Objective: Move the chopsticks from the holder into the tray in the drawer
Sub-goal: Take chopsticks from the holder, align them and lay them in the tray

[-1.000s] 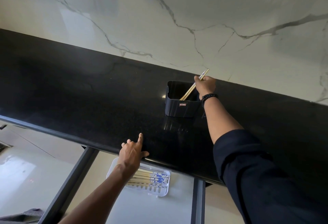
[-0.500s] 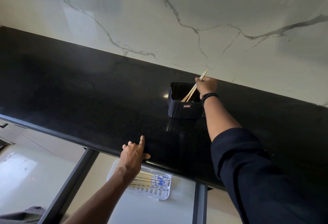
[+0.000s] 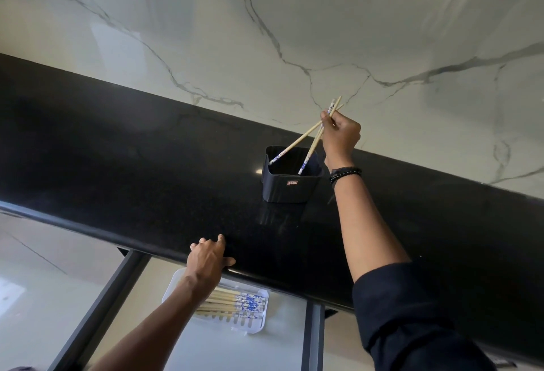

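The right hand (image 3: 341,135) is raised above the back edge of the black countertop (image 3: 147,164), its fingers and thumb pinching the upper ends of the chopsticks (image 3: 300,142). At least two pale sticks fan downward and leftward from the grip, and their blue-and-white patterned lower ends are low at the mouth of the black holder (image 3: 290,191). One end lies over the holder's left rim, the other dips inside near its right wall, and the short top ends poke out above the knuckles against the veined white marble wall (image 3: 294,17). The holder stands upright toward the back edge of the countertop, just left of the right wrist, which wears a dark beaded bracelet (image 3: 344,172). A small red-and-white label (image 3: 292,183) sits on the holder's front wall, and its writing is too small to read. The left hand (image 3: 207,261) rests on the front edge of the countertop, fingers loosely bent on top and thumb stretched to the right, holding nothing. Below that edge the open drawer (image 3: 235,353) shows a pale floor between dark rails. A white slotted tray (image 3: 256,328) lies in it, partly hidden by the left wrist. More chopsticks (image 3: 235,304) lie side by side in the tray, patterned ends to the right.
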